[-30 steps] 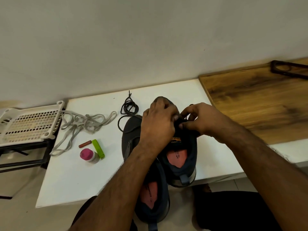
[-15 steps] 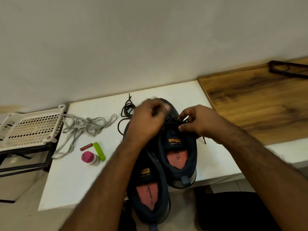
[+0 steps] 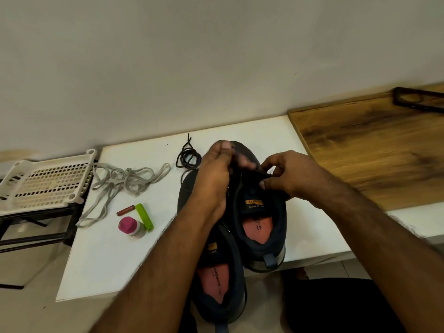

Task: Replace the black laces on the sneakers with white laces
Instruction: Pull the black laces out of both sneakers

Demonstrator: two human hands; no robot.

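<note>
Now both hands, left hand (image 3: 213,174) and right hand (image 3: 288,174), pinch the right sneaker (image 3: 259,227) lacing.

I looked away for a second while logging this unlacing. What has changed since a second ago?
The left hand has lifted off the right sneaker and drawn up and back toward the toe, apparently pulling black lace; its fingers are blurred. The right hand still pinches the tongue. The left sneaker, loose black lace and white laces lie as before.
</note>
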